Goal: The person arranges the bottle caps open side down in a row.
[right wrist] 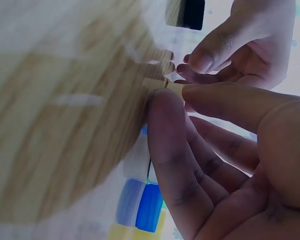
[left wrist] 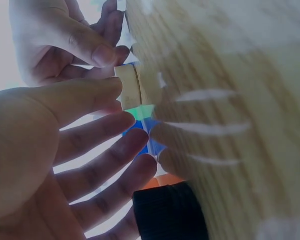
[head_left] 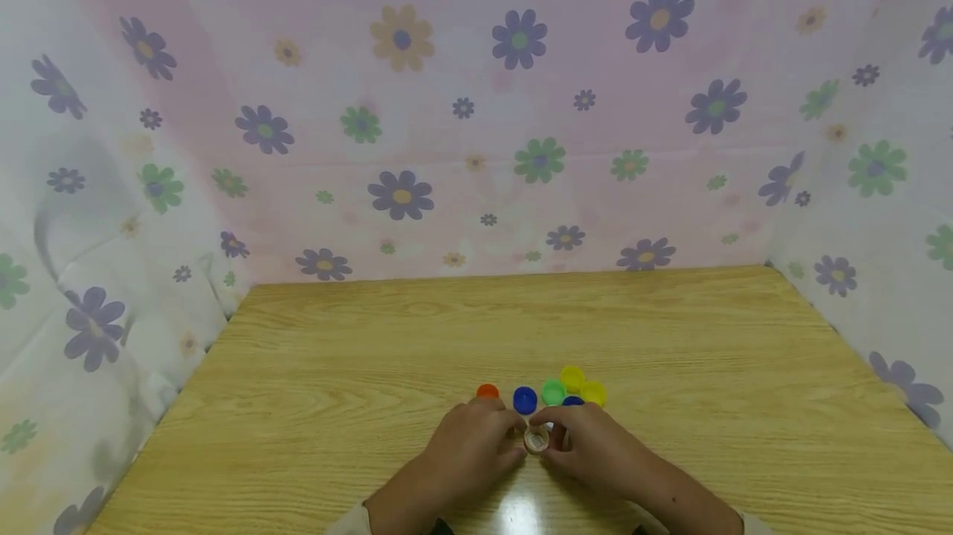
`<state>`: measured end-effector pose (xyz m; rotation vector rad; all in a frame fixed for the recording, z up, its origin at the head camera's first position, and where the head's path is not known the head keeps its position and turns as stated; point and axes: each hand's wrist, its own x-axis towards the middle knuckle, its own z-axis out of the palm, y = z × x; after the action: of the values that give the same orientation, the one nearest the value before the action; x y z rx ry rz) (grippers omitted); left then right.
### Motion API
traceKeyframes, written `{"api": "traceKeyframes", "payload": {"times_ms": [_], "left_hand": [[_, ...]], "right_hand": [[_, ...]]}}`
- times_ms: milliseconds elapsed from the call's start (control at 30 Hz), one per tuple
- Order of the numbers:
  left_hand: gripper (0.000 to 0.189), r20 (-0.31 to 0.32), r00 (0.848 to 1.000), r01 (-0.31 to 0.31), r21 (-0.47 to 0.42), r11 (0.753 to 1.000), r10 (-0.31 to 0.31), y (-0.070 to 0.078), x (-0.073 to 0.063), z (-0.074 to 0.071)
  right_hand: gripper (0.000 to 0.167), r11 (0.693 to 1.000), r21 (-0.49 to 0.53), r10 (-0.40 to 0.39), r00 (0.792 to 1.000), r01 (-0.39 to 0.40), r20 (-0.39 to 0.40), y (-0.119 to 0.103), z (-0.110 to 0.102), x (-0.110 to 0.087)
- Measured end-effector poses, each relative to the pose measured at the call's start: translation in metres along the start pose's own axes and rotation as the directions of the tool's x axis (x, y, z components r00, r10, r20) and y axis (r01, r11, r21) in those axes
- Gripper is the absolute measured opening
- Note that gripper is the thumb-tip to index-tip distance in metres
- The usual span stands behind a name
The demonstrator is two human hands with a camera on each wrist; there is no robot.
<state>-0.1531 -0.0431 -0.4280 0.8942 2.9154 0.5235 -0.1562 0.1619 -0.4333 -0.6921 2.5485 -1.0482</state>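
A beige bottle cap (head_left: 536,440) rests on the table between both hands, its side wall visible in the left wrist view. My right hand (head_left: 596,441) pinches it between thumb and index finger; the right wrist view shows the cap (right wrist: 175,89) partly covered by them. My left hand (head_left: 476,441) is on the other side. In the left wrist view, this hand (left wrist: 64,145) touches the cap's edge with its thumb, and its other fingers extend loosely spread. Just beyond are a blue cap (head_left: 524,400) and an orange-red cap (head_left: 487,391), the latter partly behind the left hand.
Behind the right hand sit a green cap (head_left: 553,392), two yellow caps (head_left: 572,379) and a dark blue cap (head_left: 572,400), partly hidden. A white cap (head_left: 550,426) shows slightly beside the right fingers. Flowered cloth (head_left: 476,105) hangs around the wooden table (head_left: 335,370).
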Motion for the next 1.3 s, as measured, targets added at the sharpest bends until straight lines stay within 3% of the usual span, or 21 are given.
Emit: {"api": "traceKeyframes", "payload": {"times_ms": [333, 967, 1300], "left_hand": [[0.016, -0.024, 1.000, -0.014, 0.035, 0.999, 0.015, 0.0002, -0.0010, 0.0036], [0.019, 0.000, 1.000, 0.006, -0.023, 1.000, -0.006, 0.0011, 0.0004, 0.0041], [0.019, -0.052, 0.998, -0.022, -0.055, 0.998, 0.019, 0.0012, 0.0024, 0.0037]], "right_hand": [[0.031, 0.999, 0.031, -0.014, 1.000, 0.014, -0.001, 0.0016, 0.0014, -0.0015], [0.019, 1.000, 0.010, 0.000, 1.000, 0.000, -0.019, 0.0001, 0.0024, -0.0002], [0.024, 1.000, -0.001, -0.021, 0.999, 0.021, -0.034, -0.0003, -0.0008, -0.0015]]}}
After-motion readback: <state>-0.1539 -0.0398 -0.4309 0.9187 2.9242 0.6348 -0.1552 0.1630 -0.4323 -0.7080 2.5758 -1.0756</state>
